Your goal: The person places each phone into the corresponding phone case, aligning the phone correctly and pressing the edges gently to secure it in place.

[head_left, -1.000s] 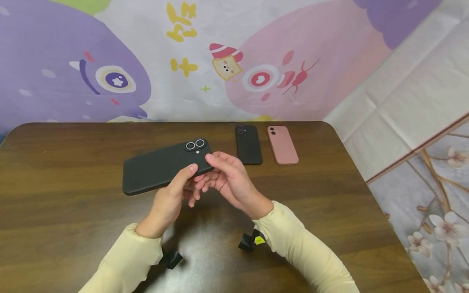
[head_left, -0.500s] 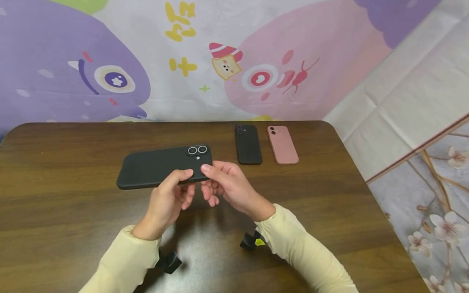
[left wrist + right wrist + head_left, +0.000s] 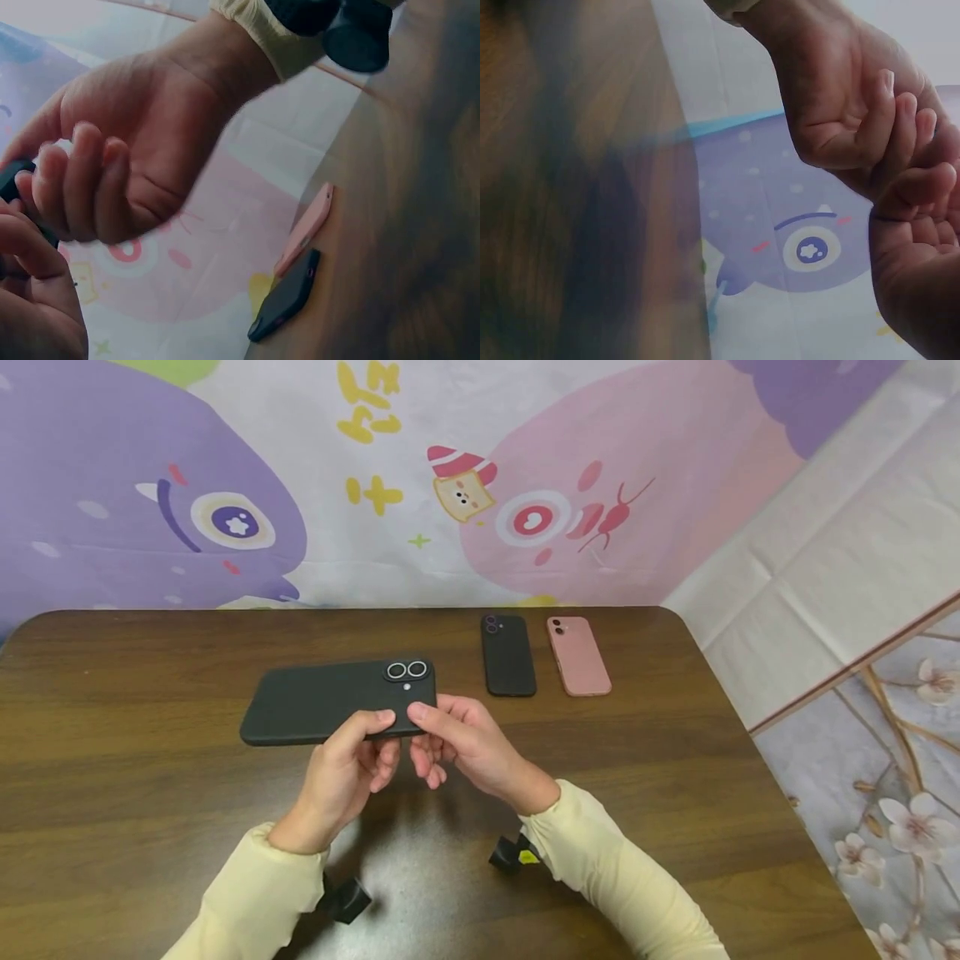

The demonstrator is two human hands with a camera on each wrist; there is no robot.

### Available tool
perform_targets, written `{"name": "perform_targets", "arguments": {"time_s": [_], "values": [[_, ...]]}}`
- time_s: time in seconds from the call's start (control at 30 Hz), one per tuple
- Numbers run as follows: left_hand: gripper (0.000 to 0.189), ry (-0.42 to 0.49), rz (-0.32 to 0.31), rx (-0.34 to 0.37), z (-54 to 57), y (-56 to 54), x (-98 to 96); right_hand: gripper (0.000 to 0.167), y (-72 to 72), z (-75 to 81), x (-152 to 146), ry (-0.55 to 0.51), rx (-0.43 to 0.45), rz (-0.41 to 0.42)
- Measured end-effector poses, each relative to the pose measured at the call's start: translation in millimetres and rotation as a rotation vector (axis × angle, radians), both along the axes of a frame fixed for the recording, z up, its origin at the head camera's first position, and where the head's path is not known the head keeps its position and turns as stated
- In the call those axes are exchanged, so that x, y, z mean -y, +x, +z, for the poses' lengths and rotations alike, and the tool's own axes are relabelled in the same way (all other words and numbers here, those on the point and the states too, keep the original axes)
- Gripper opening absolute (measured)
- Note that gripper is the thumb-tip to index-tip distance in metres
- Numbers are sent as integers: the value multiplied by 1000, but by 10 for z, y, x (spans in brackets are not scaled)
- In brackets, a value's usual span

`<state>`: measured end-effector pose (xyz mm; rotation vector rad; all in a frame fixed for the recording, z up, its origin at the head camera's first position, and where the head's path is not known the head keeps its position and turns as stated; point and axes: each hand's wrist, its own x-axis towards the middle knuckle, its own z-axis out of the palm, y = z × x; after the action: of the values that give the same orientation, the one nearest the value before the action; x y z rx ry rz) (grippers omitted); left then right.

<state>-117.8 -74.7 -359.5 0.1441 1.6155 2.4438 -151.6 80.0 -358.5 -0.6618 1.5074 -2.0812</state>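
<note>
A dark phone (image 3: 322, 700) lies sideways above the table in the head view, its back with two ringed lenses facing up. My left hand (image 3: 339, 772) pinches its near edge, thumb on the back and fingers curled beneath. Close beside it my right hand (image 3: 480, 743) grips the lens end, its thumb pressed near the corner. In the left wrist view the right hand (image 3: 142, 142) shows its loosely curled fingers, and only a bit of the phone (image 3: 13, 180) appears. In the right wrist view the two hands meet, and the phone is hidden.
A black phone (image 3: 508, 656) and a pink phone (image 3: 580, 656) lie side by side near the back edge of the wooden table (image 3: 150, 827). A cartoon-printed cloth (image 3: 360, 560) hangs behind the table. Black wrist devices (image 3: 348, 900) sit below the cuffs.
The phone has dropped slightly toward me and turned from a slant to nearly level. Both hands have moved with it and keep their hold. The last half second shows little motion.
</note>
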Motion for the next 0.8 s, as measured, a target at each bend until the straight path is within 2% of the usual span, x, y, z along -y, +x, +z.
{"name": "perform_targets", "arguments": {"time_s": [0.13, 0.23, 0.3, 0.37, 0.53, 0.6, 0.7, 0.8], "values": [[37, -82, -13, -7, 20, -6, 5, 23, 22, 8, 22, -15, 29, -66], [32, -164, -42, -10, 38, -10, 23, 25, 37, 20, 32, -65, 35, -133], [32, -185, -49, -13, 39, -2, 50, 26, 36, 24, 30, -97, 38, -169], [35, -141, -11, -28, 26, 11, 80, 28, 31, 25, 15, -120, 39, -202], [40, 81, 167, -110, -11, 34, 180, 33, -9, 18, -33, -154, 35, -265], [39, 125, 185, -144, -17, 32, 206, 35, -23, 5, -44, -165, 26, -281], [39, 160, 163, -173, -23, 28, 211, 38, -26, -29, -40, -192, 16, -295], [38, 196, 162, -187, -29, 26, 182, 42, 12, -71, 7, -198, 32, -270]]}}
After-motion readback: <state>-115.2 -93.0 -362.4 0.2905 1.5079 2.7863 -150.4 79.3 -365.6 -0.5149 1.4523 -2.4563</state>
